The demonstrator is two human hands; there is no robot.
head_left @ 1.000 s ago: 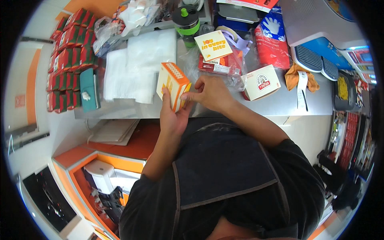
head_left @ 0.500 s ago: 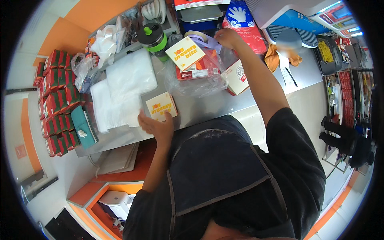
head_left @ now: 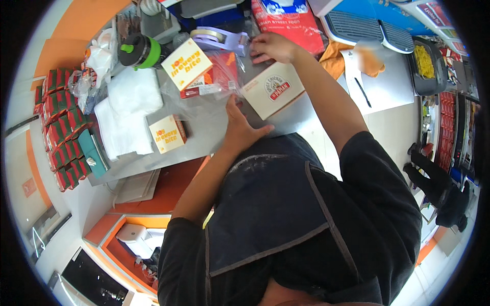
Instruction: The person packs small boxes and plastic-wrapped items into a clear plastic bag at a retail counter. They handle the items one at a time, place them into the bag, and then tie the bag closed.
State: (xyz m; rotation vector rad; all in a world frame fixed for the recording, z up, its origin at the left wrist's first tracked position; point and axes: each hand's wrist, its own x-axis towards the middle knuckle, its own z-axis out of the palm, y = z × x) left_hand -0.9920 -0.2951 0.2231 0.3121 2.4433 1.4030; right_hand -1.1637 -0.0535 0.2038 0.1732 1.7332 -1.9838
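A cream box with a red and black round print [head_left: 274, 91] rests on the steel counter between my hands. My left hand [head_left: 241, 128] is at its near left side with thumb and fingers spread; whether it touches the box I cannot tell. Beyond the box's far edge, my right hand [head_left: 275, 49] has bent, parted fingers and shows nothing in them. A purple tape dispenser [head_left: 232, 42] stands just left of it. A small box with yellow lettering [head_left: 167, 134] sits near the counter's front edge. Another such box [head_left: 186, 64] lies on a red carton [head_left: 219, 76] in clear plastic.
White plastic bags [head_left: 122, 122] lie flat at the left, beside stacked red and green packets [head_left: 64, 115]. A green-lidded black tumbler [head_left: 140, 52] stands behind them. A red package [head_left: 291, 25] is at the back; an orange cloth [head_left: 334, 58] and a pen [head_left: 363, 91] are to the right.
My left hand has let go of the small box and moved right to the cream box. My right hand remains near the tape dispenser. The whole view has shifted.
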